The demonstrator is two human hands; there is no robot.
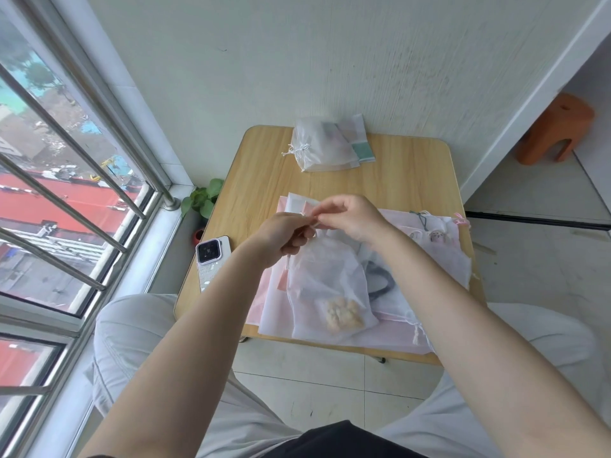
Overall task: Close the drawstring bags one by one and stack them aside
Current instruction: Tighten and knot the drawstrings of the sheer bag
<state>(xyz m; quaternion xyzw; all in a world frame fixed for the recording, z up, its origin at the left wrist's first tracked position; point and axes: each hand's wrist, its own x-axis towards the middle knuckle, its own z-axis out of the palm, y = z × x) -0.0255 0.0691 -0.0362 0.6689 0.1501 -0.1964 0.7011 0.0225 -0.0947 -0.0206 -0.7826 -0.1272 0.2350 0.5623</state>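
1. Wooden worktop [413, 166] beside the window carries my white drawstring bag [325, 282], lifted at its neck.
2. My left hand [284, 234] and right hand [350, 216] pinch its cords.
3. Uneven pulling may snag the mouth open.
4. Closed bags [325, 145] lie at the far edge.

The tabletop [413, 166] stands against the wall, with the window [66, 193] to its left. At its far edge, near the wall, lies a stack of bags [325, 145]. On the near half lies a spread of flat bags [439, 259], reaching to the right edge. Above that spread the left hand [284, 236] and right hand [350, 218] meet at the neck of one bag [325, 285], which hangs down toward the near edge. A phone [211, 259] lies at the left edge, left of the hands. A plant [201, 200] sits on the floor between tabletop and window. A stool [555, 130] stands well off to the right, beyond the wall's corner.
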